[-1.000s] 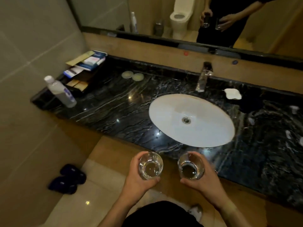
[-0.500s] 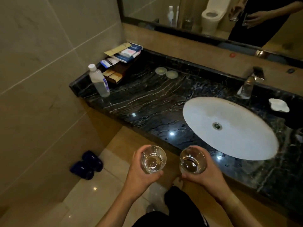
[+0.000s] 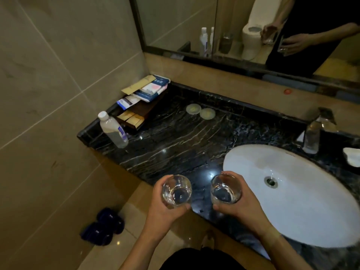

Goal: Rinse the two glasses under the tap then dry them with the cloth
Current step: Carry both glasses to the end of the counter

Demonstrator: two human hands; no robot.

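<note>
I hold two clear drinking glasses upright near the front edge of the black marble counter. My left hand grips the left glass. My right hand grips the right glass, which is beside the left rim of the white oval sink. The chrome tap stands behind the sink at the far right, with a thin trickle above the drain. No cloth can be made out.
A plastic water bottle stands at the counter's left end beside a tray of packets. Two round coasters lie further back. A white soap dish is at the right edge. Dark slippers sit on the floor; a mirror is above.
The view has swung left and nearer to the counter, so the sink now lies to the right. Both hands still hold their glasses, now over the counter's front edge.
</note>
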